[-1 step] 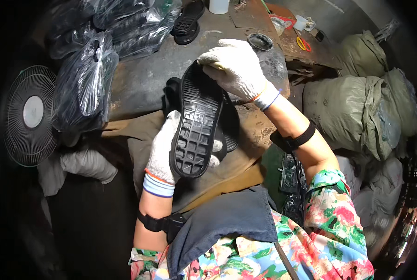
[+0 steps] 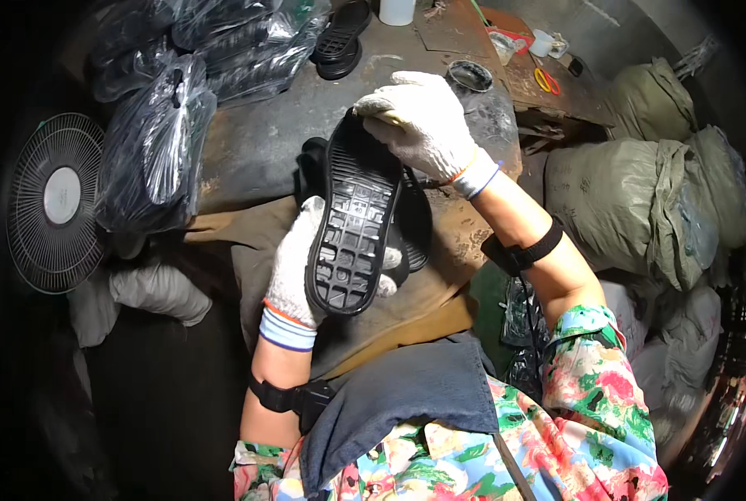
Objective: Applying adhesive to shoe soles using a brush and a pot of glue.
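Tabletop (image 2: 256, 142) scuffed, blk sole (image 2: 356, 217) held nr, fan (image 2: 61, 196) L, sacks (image 2: 606, 200) R

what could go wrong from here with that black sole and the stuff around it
The open dark bowl stands close to the right hand in the picture; a careless swing might knock it.

The left hand grips the black sole through a knit glove, so it might slip if that grip loosens.

Another black piece shows behind the sole; its support is hidden, so it may slide.
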